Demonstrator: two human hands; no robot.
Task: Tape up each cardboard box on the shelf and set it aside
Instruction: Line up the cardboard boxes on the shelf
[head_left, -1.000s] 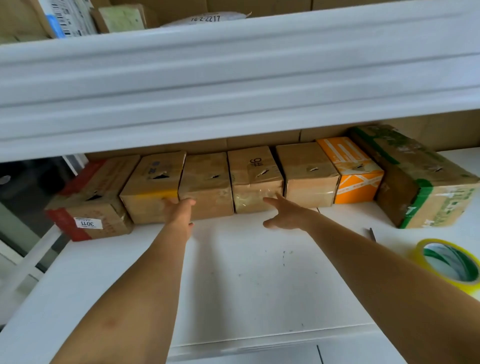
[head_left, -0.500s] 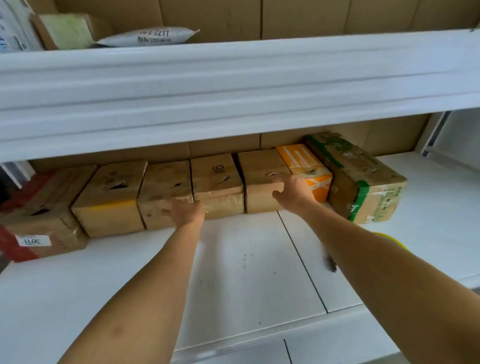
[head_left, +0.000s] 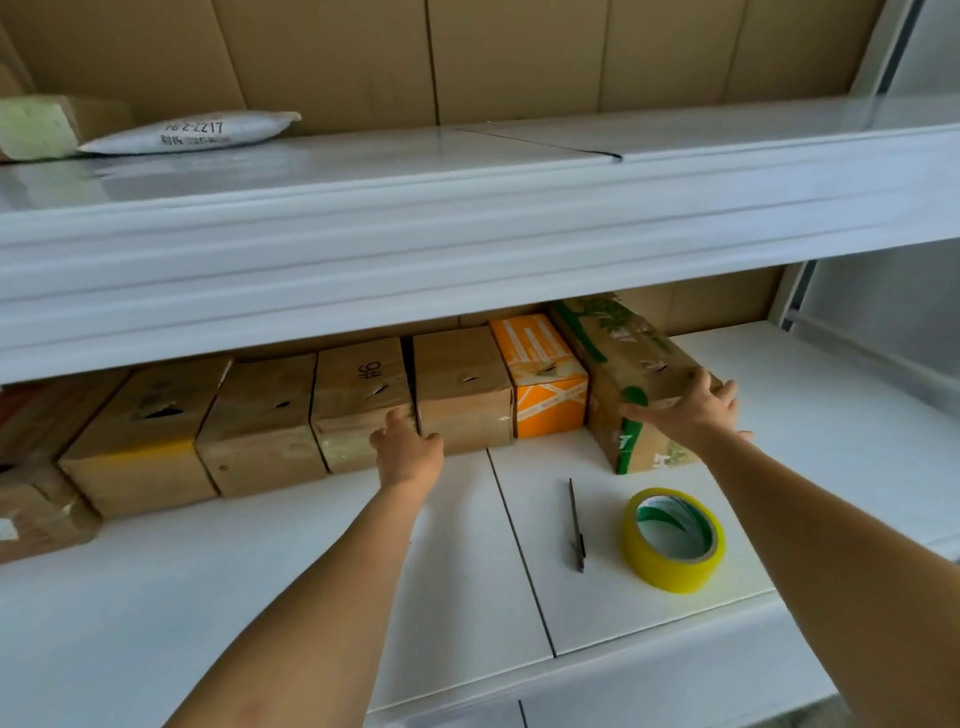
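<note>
Several cardboard boxes stand in a row at the back of the lower white shelf (head_left: 260, 571). My left hand (head_left: 408, 449) touches the front of the row at the seam between the box marked "HC" (head_left: 358, 395) and a plain brown box (head_left: 462, 384). An orange box (head_left: 545, 374) comes after those, then a larger green-printed box (head_left: 618, 353) at the right end. My right hand (head_left: 688, 410) rests on the top front corner of the green-printed box, fingers spread over its edge. A yellow tape roll (head_left: 672, 540) lies on the shelf in front of it.
A black pen (head_left: 576, 525) lies left of the tape roll. The upper shelf's thick white edge (head_left: 467, 249) overhangs the boxes. On top of it lie a white parcel bag (head_left: 192, 132) and a green-faced box (head_left: 36, 127). A red-printed box (head_left: 31, 514) sits far left.
The view has swung right. My right hand moved from the plain brown box to the green-printed box. My left hand slid right to the seam beside the "HC" box.
</note>
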